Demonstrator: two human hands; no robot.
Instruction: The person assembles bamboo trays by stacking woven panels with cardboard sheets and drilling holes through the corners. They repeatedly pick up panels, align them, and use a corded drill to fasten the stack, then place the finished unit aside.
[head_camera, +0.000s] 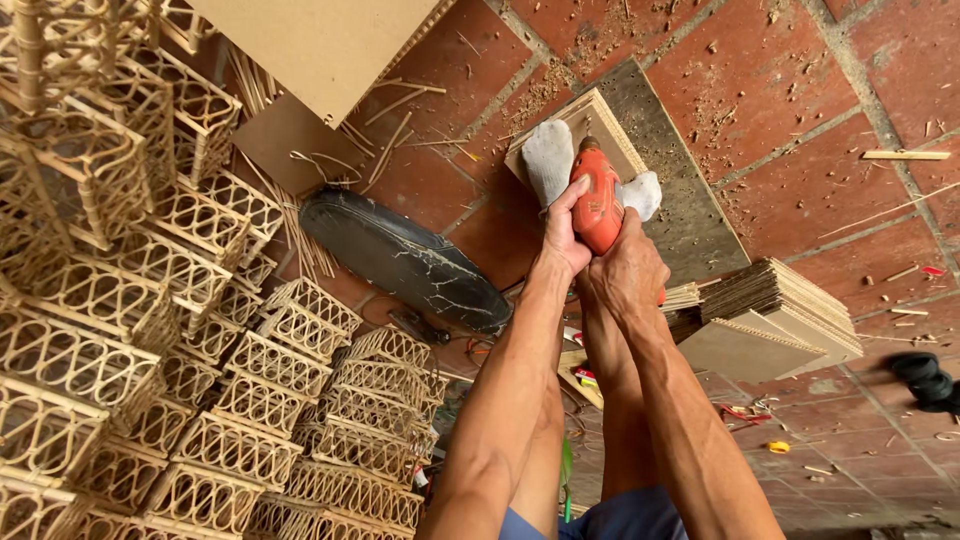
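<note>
A red tiled floor (800, 90), rough and littered with shavings and splinters, fills the view. On the left, stacked rattan baskets (150, 330) with open looped lattice sides crowd a big share of it, leaving little room that way. A tan board (320, 45) overhangs from the top edge. A black oval cushion (400, 262), its surface cracked, lies between the baskets and the arms. To the right sits a squared pile of thin flat boards (775, 300), edges neatly layered; beyond it the floor is more open.

Both forearms reach forward, side by side. The left hand (562, 235) and right hand (628, 270) are closed together around an orange power drill (598, 200), pointed down at a small stack of wood panels (592, 120) resting on a grey slab (690, 210). Two white-socked feet (550, 160) press on the panels, either side of the drill.
</note>
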